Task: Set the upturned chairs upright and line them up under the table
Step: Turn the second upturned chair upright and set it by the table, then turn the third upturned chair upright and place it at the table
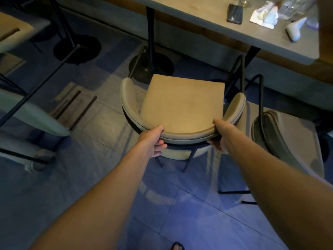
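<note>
A beige upholstered chair (182, 103) with a curved backrest stands upright on the tiled floor, its seat facing the grey table (225, 36) ahead. My left hand (153, 141) grips the left part of the backrest rim and my right hand (219, 136) grips the right part. A second chair (275, 134) lies upturned at the right, its black metal legs pointing up beside the table edge. A third chair (34, 114) lies upturned at the left, with long black legs reaching across the floor.
The table stands on black pedestal bases (151, 69) just beyond the held chair. On its top lie a dark phone (235, 14), crumpled wrappers and a white object (295, 29). Another round base (77, 49) and another table (12, 33) are at the far left.
</note>
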